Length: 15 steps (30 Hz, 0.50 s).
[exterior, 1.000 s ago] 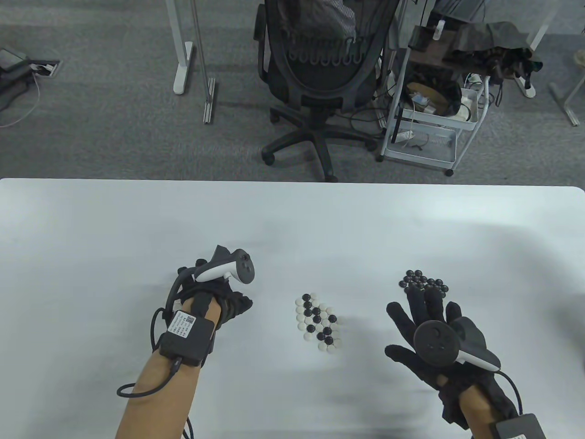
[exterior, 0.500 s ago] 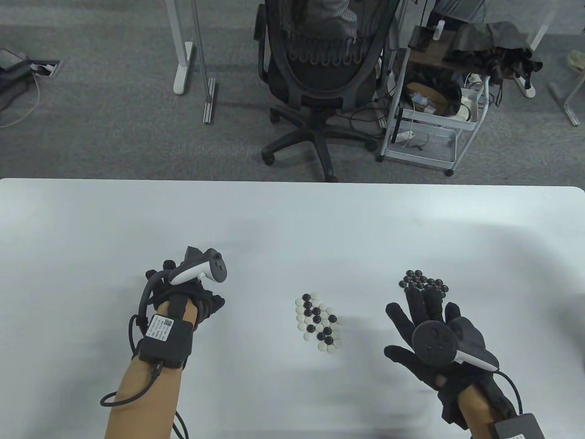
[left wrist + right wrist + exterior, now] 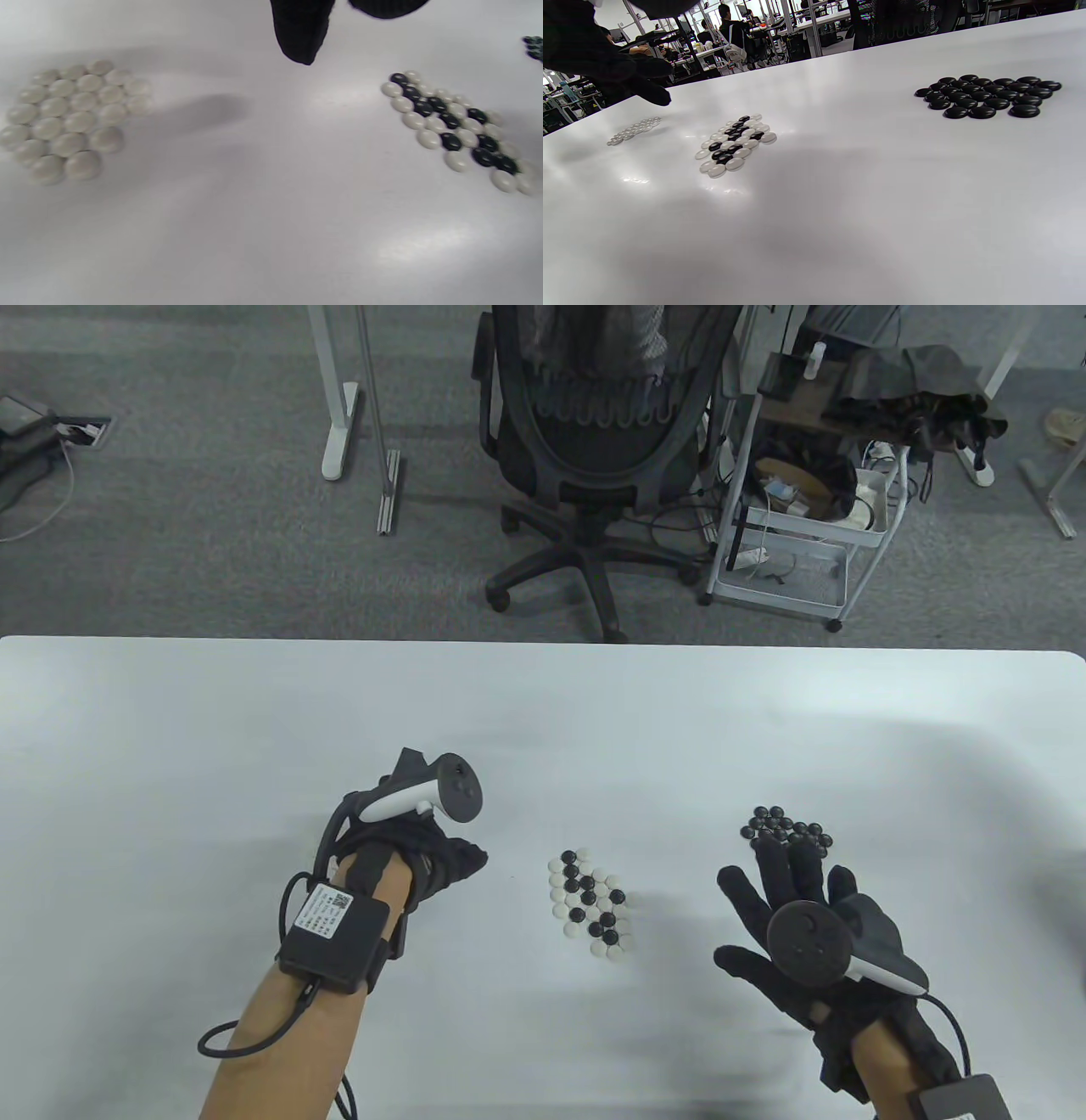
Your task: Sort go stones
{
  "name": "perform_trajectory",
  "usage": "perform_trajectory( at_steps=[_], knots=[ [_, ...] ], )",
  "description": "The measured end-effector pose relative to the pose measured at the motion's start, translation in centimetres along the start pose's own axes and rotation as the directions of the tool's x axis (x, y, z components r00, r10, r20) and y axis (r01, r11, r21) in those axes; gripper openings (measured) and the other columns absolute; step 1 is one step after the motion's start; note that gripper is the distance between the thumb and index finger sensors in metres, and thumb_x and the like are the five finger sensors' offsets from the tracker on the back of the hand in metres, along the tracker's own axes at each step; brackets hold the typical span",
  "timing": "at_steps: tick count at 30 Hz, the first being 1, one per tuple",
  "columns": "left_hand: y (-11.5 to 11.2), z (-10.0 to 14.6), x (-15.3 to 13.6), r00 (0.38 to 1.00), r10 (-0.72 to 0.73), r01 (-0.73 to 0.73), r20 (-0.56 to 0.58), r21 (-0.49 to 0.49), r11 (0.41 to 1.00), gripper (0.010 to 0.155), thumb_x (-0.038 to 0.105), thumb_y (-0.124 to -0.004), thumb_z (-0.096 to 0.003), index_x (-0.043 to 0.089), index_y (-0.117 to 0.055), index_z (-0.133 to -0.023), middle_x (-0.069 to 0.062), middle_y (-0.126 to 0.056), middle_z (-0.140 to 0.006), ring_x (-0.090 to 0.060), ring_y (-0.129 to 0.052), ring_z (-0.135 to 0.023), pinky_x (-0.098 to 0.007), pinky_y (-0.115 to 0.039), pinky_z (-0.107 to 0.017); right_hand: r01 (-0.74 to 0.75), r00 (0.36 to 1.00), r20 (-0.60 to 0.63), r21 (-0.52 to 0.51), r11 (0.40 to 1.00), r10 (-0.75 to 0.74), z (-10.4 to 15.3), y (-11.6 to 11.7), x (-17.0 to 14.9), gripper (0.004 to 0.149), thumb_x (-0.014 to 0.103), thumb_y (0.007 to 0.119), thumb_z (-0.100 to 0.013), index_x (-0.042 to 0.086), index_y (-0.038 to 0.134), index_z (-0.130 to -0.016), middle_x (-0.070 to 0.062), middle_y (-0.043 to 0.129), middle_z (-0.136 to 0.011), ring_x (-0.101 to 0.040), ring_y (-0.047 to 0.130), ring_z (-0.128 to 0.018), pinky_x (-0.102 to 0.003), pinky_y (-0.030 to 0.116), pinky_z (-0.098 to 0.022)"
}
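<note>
We see three groups of stones on the white table [image 3: 170, 729]; the mixed pile [image 3: 591, 904] sits in the lower middle of the table view, black and white stones packed close and touching; the black pile [image 3: 787, 827] is at the lower right, well apart from it; the white pile [image 3: 72, 120] shows only on the left side of the left wrist view, because in the table view our left hand [image 3: 416, 848] hides it. We think the piles are kept far apart so the colours cannot mix again.

Our left hand hangs between the white pile and the mixed pile, its fingers [image 3: 302, 34] pointing down; we see no stone in them, but we cannot tell how far they are curled. We judge it is going to the mixed pile for a white stone. Our right hand [image 3: 797, 916] lies just below the black pile with its fingers spread wide and straight, holding nothing; the fingertips are very near the closest black stones, so a careless slide could bump them.

There is a lot of bare table all around; the top edge is far from every pile, so no stone is near a fall. Many stones are not yet sorted.
</note>
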<state>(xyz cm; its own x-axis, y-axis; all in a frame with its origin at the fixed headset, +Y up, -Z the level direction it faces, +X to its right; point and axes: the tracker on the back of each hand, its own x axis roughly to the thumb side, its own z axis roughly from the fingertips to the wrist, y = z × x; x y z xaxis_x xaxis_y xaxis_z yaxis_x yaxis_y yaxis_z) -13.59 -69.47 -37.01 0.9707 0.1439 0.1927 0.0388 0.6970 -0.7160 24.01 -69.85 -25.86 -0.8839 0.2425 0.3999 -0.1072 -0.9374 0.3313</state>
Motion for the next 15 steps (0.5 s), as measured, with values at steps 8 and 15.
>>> perform_trajectory(
  at_steps=[8,15],
  knots=[
    [-0.8,-3.1,4.9,0.992,-0.037,0.043,0.117,-0.047,0.998,0.068,0.051,-0.044,-0.055,0.026,-0.057,-0.117,-0.032,0.005,-0.116,-0.061,0.01,-0.093,-0.085,-0.004,-0.057,0.0,1.0,-0.002,0.005,1.0,0.0,0.0,0.0,0.0,0.083,0.056,0.052,-0.054,0.012,0.018,-0.115,-0.032,-0.008,-0.107,-0.058,-0.01,-0.089,-0.081,0.004,-0.053],
    [-2.1,-5.8,6.6,0.985,-0.067,0.079,0.16,-0.068,0.995,0.066,0.049,-0.041,-0.0547,0.031,-0.043,-0.118,-0.032,0.011,-0.114,-0.06,0.015,-0.092,-0.084,-0.001,-0.056,0.003,1.0,-0.003,0.005,1.0,-0.003,0.1,-0.1,-0.1,0.083,0.056,0.052,-0.054,0.012,0.018,-0.115,-0.032,-0.009,-0.106,-0.058,-0.01,-0.089,-0.081,0.004,-0.053]
  ],
)
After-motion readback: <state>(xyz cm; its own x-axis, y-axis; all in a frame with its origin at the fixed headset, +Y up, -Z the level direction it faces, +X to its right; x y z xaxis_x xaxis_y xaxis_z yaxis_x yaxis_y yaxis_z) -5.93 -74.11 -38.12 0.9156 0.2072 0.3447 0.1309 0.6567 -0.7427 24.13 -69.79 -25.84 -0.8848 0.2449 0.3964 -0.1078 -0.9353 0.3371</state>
